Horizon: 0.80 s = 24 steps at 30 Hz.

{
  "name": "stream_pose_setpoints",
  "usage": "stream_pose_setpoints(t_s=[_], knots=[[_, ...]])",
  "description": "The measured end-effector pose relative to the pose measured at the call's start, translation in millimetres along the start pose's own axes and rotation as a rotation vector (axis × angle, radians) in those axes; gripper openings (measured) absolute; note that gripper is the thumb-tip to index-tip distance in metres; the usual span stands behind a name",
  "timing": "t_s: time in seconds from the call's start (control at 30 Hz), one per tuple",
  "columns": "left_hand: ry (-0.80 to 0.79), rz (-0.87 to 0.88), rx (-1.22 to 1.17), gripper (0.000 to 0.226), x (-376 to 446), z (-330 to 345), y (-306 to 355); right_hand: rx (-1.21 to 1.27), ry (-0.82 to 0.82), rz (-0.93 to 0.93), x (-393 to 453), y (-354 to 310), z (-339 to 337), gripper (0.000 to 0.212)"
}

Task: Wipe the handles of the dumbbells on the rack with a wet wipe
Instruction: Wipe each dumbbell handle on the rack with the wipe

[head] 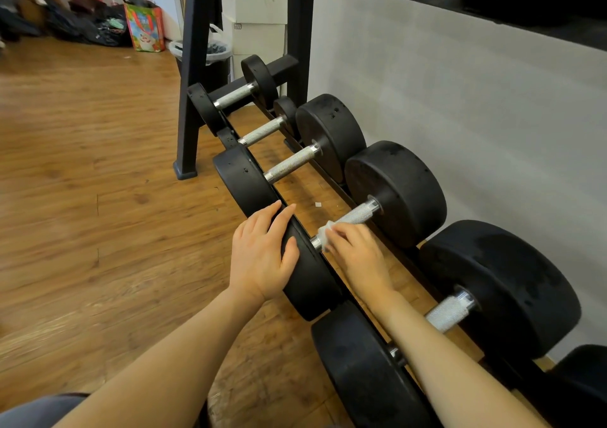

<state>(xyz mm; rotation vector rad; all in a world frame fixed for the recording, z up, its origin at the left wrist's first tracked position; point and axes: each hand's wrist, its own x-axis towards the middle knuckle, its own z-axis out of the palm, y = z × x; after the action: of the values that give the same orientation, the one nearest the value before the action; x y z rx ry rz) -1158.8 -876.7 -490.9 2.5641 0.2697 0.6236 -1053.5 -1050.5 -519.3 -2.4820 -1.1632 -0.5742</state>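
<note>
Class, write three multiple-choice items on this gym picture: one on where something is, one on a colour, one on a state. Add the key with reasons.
1. Where does the left hand rest?
A. on a dumbbell's near weight head
B. on the floor
C. on the white wall

2. What colour are the weight heads?
A. red
B. black
C. yellow

3. What is the right hand doing?
A. hanging idle
B. pressing a wet wipe on a dumbbell handle
C. lifting a dumbbell off the rack

Key: 1 A, its fingers lie over the black near weight head; 2 B, every head in view is black; 3 B, the white wipe sits between hand and handle.
</note>
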Motion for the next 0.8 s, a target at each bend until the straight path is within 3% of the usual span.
stream_pose_setpoints(t_s=[0.13, 0.3, 0.43, 0.53, 0.8], knots=[[-0.004, -0.001, 0.006, 0.060, 0.0, 0.4, -0.4, 0.081, -0.059, -0.025, 1.0, -6.4, -0.3, 0.022], [0.002, 0.003, 0.008, 0.060, 0.5, 1.1, -0.6, -0.039, 0.053, -0.069, -1.4, 8.3, 0.7, 0.029], [0.001, -0.003, 0.006, 0.060, -0.4, 1.2, -0.8, 0.009, 0.030, -0.132, -0.6, 0.8, 3.7, 0.045], [0.000, -0.002, 0.005, 0.060, -0.3, 1.0, 0.3, 0.090, 0.014, -0.060, -1.3, 5.2, 7.5, 0.036], [-0.086, -0.039, -0.044, 0.065, -0.3, -6.8, 2.5, 0.167, -0.007, 0.033, -2.5, 14.2, 10.2, 0.053]])
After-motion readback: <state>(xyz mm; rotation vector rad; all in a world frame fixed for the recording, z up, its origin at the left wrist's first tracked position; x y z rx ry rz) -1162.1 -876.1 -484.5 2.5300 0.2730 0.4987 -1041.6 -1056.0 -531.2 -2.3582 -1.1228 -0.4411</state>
